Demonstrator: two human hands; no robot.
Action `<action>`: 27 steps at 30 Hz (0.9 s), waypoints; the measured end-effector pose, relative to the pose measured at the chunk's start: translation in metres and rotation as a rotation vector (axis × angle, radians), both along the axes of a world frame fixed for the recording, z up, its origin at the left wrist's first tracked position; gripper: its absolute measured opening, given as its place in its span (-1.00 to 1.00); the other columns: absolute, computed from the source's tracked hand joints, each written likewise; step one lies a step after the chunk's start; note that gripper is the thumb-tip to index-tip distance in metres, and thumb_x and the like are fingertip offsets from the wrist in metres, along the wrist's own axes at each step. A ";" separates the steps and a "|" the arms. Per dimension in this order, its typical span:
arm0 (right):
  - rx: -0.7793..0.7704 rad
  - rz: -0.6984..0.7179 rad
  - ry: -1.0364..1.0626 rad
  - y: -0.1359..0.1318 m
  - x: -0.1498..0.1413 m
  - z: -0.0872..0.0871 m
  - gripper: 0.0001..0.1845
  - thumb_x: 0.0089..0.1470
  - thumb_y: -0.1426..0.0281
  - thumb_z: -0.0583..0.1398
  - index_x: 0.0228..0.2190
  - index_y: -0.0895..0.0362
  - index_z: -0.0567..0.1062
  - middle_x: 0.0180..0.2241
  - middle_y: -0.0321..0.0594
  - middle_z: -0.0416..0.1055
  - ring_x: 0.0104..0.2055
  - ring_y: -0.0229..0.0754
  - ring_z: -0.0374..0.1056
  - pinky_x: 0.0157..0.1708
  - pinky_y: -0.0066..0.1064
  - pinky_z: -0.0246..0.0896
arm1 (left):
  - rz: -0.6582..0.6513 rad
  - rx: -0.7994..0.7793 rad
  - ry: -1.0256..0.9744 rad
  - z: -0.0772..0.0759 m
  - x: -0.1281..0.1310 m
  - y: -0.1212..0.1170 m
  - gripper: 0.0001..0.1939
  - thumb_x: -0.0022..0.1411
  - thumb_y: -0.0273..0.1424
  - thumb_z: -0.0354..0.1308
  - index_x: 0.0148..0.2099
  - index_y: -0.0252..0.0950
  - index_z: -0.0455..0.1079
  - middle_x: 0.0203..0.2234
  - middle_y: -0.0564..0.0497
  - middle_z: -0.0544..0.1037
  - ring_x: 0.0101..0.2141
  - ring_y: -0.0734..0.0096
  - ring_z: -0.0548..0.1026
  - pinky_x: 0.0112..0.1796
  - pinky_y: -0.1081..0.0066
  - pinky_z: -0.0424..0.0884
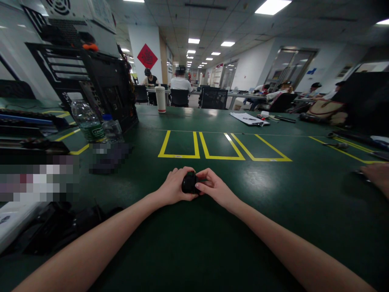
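Just above the green table (194, 243), a small black rounded object (189, 183) is held between my two hands; its exact kind I cannot make out. My left hand (174, 185) wraps round its left side with the thumb and fingers. From the right, the thumb and fingertips of my right hand (212, 186) pinch its edge. Part of the object is hidden behind the fingers. Beyond my hands, yellow tape outlines (179, 156) mark the tabletop.
Plastic bottles (86, 121) and a black computer case (109, 89) stand at the left. A white cup (160, 99) is at the back. A clipboard (247, 118) lies back right. Another person's hand (377, 176) is at the right edge. Black items (69, 223) lie near my left arm.
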State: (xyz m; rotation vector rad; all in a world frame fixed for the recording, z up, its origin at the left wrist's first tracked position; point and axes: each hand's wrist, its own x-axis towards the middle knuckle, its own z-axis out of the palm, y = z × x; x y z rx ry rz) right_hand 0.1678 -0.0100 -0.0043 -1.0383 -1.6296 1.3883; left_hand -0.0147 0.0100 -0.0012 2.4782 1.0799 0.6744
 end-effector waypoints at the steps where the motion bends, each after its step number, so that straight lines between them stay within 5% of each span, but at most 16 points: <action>1: -0.002 0.001 -0.008 0.001 0.000 -0.001 -0.74 -0.06 0.35 0.16 -0.26 0.08 0.26 -0.20 -0.24 0.26 -0.22 -0.20 0.30 -0.33 -0.34 0.28 | 0.002 0.003 0.000 0.000 0.000 0.000 -0.41 -0.10 -0.23 0.21 -0.02 -0.18 0.06 -0.22 0.00 0.30 -0.29 0.26 0.28 -0.30 0.30 0.22; 7: 0.000 0.099 0.084 0.000 0.004 0.001 -0.66 -0.15 0.44 0.23 -0.29 0.09 0.24 -0.16 -0.25 0.24 -0.09 -0.17 0.25 -0.13 -0.25 0.21 | 0.022 0.039 0.008 -0.004 0.002 0.002 -0.39 -0.12 -0.22 0.21 -0.02 -0.19 0.06 -0.23 -0.01 0.30 -0.30 0.25 0.27 -0.32 0.31 0.20; 15: 0.012 0.016 0.051 -0.001 0.000 -0.001 -0.79 -0.05 0.36 0.16 -0.32 0.08 0.25 -0.23 -0.26 0.27 -0.24 -0.22 0.30 -0.35 -0.37 0.27 | 0.012 0.020 -0.017 -0.005 0.001 0.002 -0.38 -0.11 -0.23 0.21 -0.01 -0.18 0.05 -0.23 0.00 0.30 -0.29 0.26 0.28 -0.30 0.31 0.21; 27: -0.008 0.086 0.081 -0.005 0.004 0.005 -0.71 -0.10 0.43 0.20 -0.30 0.08 0.23 -0.14 -0.26 0.23 -0.07 -0.17 0.24 -0.12 -0.22 0.22 | 0.002 -0.011 0.002 0.004 0.001 -0.002 -0.42 -0.09 -0.22 0.20 -0.02 -0.19 0.07 -0.22 -0.03 0.30 -0.28 0.24 0.29 -0.30 0.28 0.23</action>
